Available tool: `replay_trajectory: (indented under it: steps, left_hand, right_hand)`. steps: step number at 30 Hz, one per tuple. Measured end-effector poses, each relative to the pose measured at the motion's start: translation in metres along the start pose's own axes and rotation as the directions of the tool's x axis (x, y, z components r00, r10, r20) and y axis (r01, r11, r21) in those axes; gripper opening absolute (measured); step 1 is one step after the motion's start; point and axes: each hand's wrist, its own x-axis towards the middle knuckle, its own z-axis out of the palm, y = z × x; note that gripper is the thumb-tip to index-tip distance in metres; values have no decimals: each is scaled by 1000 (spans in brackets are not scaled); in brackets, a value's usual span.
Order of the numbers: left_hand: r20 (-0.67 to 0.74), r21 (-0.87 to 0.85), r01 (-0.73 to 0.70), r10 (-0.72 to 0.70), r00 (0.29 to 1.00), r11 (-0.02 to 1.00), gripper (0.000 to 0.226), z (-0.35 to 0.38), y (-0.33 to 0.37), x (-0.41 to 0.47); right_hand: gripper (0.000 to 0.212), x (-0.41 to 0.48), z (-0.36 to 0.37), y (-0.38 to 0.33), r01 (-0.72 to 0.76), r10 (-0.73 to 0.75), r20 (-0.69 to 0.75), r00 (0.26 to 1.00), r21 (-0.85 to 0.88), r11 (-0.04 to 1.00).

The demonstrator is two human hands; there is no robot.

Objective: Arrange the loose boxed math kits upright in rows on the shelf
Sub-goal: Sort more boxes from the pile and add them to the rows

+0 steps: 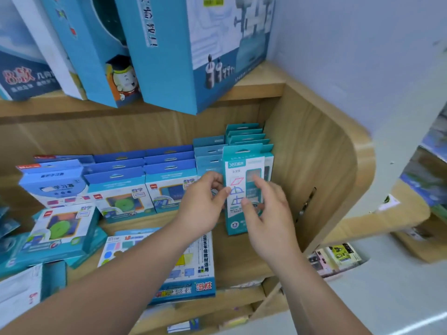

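Observation:
A slim teal boxed kit (242,165) stands upright at the front of the rightmost row (244,131) on the wooden shelf (242,252). My left hand (204,204) pinches its left edge, thumb on the front face. My right hand (267,213) is in front of the box's lower half, its fingers relaxed and touching the face. More upright rows stand to the left: teal boxes (208,151) and blue boxes (169,170). A loose kit with a green disc (64,228) lies tilted at the left. A large flat kit (191,281) lies under my left forearm.
Big blue boxes (169,56) stand on the upper shelf and overhang its edge. The shelf's curved wooden side panel (321,180) closes the right end. More loose teal packs (14,257) pile at the far left. Lower shelves hold small items (336,257).

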Motion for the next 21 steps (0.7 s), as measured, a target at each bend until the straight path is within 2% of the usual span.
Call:
replay_trajectory:
  steps: [6,9,14,18,21]
  left_hand:
    - [-46,60,-12,15,999,998,13,24,-11,8]
    - [-113,97,-50,61,992,994,16,31,-3,12]
    - [-180,94,-5,22,983,996,17,36,1,17]
    - [-115,21,-7,9,993,1000,19,24,2,10]
    - [-107,8,-12,12,994,1000,23,-1,-1,-5]
  right_hand:
    - [52,-5,4,11,-29,36,107,994,-68,997]
    - [52,-4,3,15,-54,59,99,993,-52,997]
    - [52,-1,1,19,-79,81,97,992,-24,997]
    - [50,0,7,14,-38,38,17,999,-10,999]
    - [44,1,15,-1,108,-108,-69,992,-3,994]
